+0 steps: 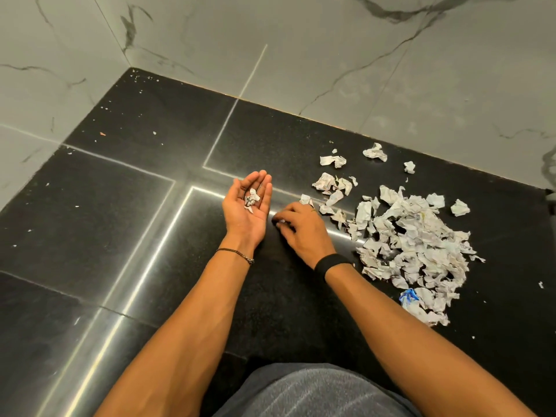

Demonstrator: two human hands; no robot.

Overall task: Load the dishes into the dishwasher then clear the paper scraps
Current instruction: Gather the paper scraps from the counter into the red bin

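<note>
While our right hand pinched a small white paper scrap off the black stone floor just left of the heap of crumpled white paper, our left hand, farther left, lay cupped palm-up under tiny torn bits, which we judged best kept level and close.

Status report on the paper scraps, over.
Left hand open, palm up, cupping few crumpled white scraps. Right hand pinching small white paper scrap off black floor. Big torn white paper pile lies right.
</note>
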